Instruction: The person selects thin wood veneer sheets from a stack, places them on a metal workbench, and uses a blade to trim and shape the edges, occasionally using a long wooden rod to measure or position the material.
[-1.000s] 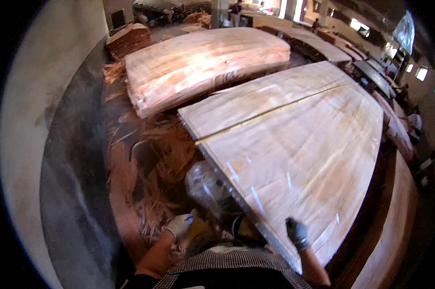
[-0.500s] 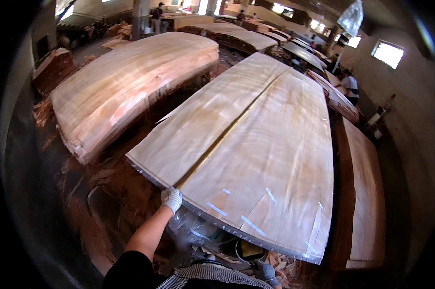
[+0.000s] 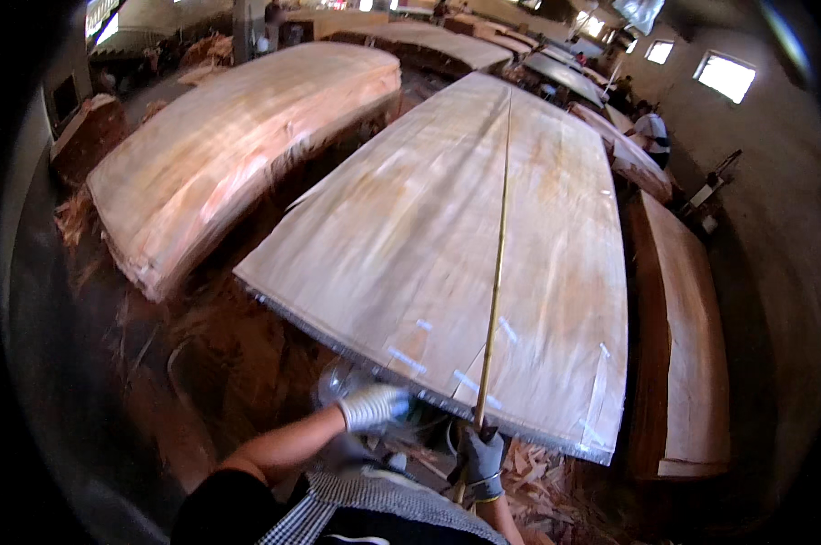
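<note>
A large stack of pale wood veneer sheets (image 3: 410, 236) lies in front of me, with strips of white tape on its near right part. My right hand (image 3: 480, 463), in a grey glove, is closed around the near end of a long thin yellowish pole (image 3: 498, 282). The pole runs away from me over the stack's top, toward its far edge. In a white glove, my left hand (image 3: 372, 408) is just below the near edge, left of the pole. Motion smears its fingers, and I cannot make out anything in them.
Another thick veneer stack (image 3: 247, 136) stands at left, and a lower one (image 3: 687, 336) at right. Torn veneer scraps (image 3: 537, 477) lie below the near edge. Further stacks (image 3: 428, 44) fill the back. A person (image 3: 651, 134) stands at the far right.
The pole has shifted from a slant over the stack's left half to a steeper line right of the middle. My left hand left the edge and moved right; my right hand rose to the pole.
</note>
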